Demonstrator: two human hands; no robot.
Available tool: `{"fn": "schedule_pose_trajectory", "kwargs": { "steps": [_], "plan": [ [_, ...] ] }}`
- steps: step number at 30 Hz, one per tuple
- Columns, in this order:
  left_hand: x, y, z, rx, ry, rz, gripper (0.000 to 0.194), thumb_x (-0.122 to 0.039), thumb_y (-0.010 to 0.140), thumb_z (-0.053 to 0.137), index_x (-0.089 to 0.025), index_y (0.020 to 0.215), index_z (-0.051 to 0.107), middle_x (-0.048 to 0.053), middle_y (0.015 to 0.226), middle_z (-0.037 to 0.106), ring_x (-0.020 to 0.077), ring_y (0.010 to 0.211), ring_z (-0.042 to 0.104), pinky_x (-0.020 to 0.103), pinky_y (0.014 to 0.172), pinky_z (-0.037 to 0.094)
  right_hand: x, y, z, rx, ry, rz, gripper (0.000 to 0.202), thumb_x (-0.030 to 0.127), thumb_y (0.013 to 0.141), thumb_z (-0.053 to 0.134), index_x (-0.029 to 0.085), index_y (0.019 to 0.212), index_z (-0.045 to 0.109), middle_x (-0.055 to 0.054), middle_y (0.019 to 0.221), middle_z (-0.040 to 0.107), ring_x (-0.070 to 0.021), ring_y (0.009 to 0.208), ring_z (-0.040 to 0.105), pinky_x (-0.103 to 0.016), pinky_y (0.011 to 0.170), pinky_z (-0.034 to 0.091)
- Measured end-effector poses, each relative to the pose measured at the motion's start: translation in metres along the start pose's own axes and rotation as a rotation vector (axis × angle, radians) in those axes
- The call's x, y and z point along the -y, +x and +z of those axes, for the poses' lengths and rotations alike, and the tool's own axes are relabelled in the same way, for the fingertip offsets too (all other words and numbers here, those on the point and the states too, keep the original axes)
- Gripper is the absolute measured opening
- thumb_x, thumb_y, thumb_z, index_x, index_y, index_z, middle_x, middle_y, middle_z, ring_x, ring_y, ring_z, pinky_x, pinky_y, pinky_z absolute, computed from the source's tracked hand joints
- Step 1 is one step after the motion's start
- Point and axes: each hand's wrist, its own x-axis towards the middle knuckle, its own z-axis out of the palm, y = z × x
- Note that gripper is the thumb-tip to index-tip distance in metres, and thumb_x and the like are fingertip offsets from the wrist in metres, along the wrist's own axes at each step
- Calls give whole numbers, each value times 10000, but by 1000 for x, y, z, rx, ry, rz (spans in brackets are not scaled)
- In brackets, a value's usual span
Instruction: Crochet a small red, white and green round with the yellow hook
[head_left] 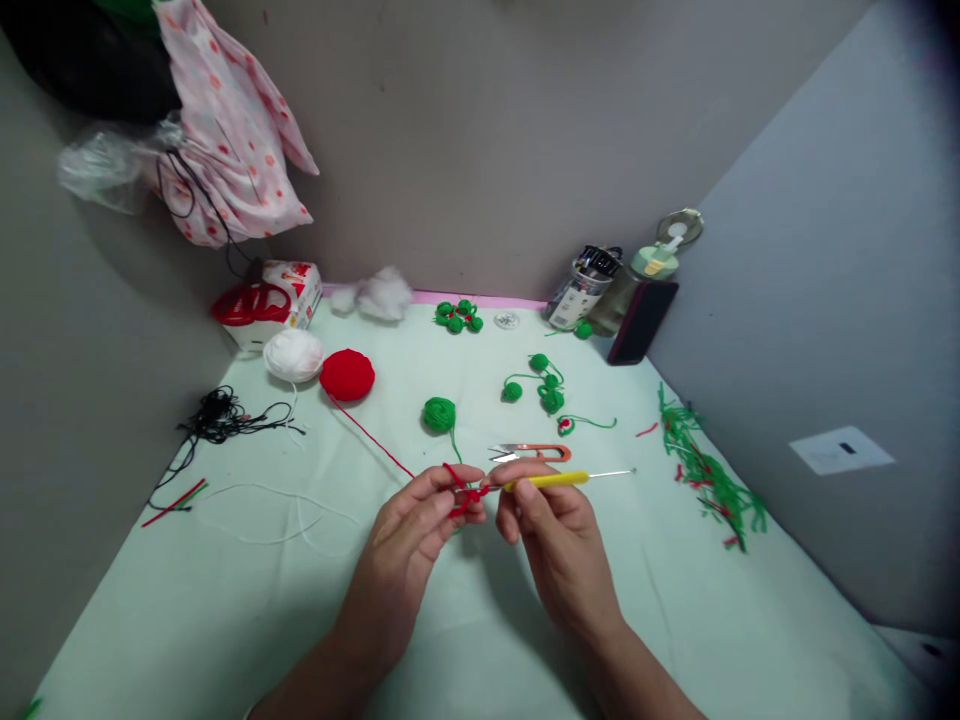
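Between the fingers of my left hand is a small piece of red crochet, partly hidden by the fingertips. My right hand grips a crochet hook by its yellow handle. The hook's left tip is at the red stitches, while its other metal end points right. A red strand runs from the left hand back to a red yarn ball. Just beyond the right hand lie thread snips with an orange handle. A green yarn ball sits behind the left hand, its tail trailing toward the fingers.
Small green crocheted balls lie past the snips. White yarn, black cords and a box stand left. At right are yarn scraps, a phone, a bottle and a pen holder. Stuffing rests by the back wall.
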Motion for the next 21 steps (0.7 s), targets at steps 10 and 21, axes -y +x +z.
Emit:
{"fn": "schedule_pose_trajectory", "kwargs": {
  "steps": [10,21],
  "plan": [
    [8,6,-8,-2,236,57,223,-381,841,872,-235,1007,840,34,921,808,176,876,711,301,888,535,4,-5,3,-9,-186,-193,177,391,998,701,281,989,840,-7,865,711,-75,578,574,-228,591,490],
    [4,7,-4,-26,214,77,596,-283,788,908,-218,1349,720,-23,788,664,90,619,506,206,548,419,4,-6,1,-10,-362,-328,172,283,1020,652,269,987,820,-25,870,711,-109,597,583,-243,547,495]
  ]
}}
